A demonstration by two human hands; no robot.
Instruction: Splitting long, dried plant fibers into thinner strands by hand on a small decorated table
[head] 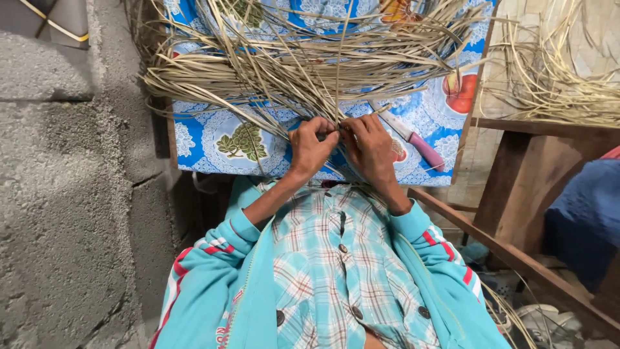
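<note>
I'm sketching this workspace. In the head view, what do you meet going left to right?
Grey concrete wall → leaf print on the tablecloth → left hand → right hand → pink-handled knife → wooden table frame → blue cloth.

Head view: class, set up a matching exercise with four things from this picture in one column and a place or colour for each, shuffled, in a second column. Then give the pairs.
Things:
1. knife
2. dried strips
3. jacket
4. concrete wall

Descriptions:
A. grey, at the picture's left
B. turquoise with red and white stripes
C. pink handle, lying on the tablecloth beside the right hand
D. pale tan, pinched by both hands

Pairs: 1-C, 2-D, 3-B, 4-A
</note>
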